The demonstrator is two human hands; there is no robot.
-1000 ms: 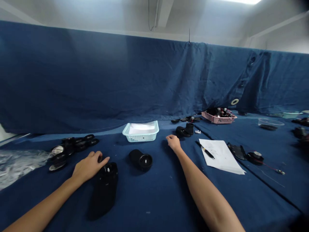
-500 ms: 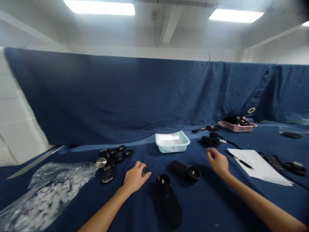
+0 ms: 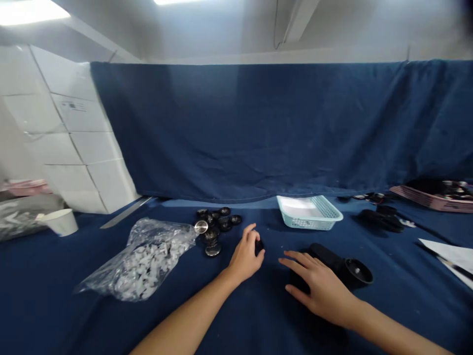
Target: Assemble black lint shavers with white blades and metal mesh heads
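Note:
My left hand (image 3: 248, 254) is curled round a small dark disc-like part (image 3: 260, 245), mostly hidden by the fingers. With fingers spread, my right hand (image 3: 320, 286) hovers over or rests on one black elongated piece, which it largely covers; contact cannot be made out. Just behind that hand lies a second black elongated piece with a round cup at its end (image 3: 356, 272). Left of my left hand is a loose group of round black caps (image 3: 211, 234), some with shiny faces.
A clear bag (image 3: 138, 266) of small white parts lies at left, beside a metal ruler (image 3: 125, 213) and a paper cup (image 3: 61, 222). A light-blue basket (image 3: 312, 224) stands at the back. Black parts (image 3: 380, 220), paper (image 3: 456, 254) and a pink basket (image 3: 424, 198) are at right.
The view has turned left. My right hand has moved leftward from beside the paper to the black elongated pieces, its fingers now spread. My left hand still has the small dark part.

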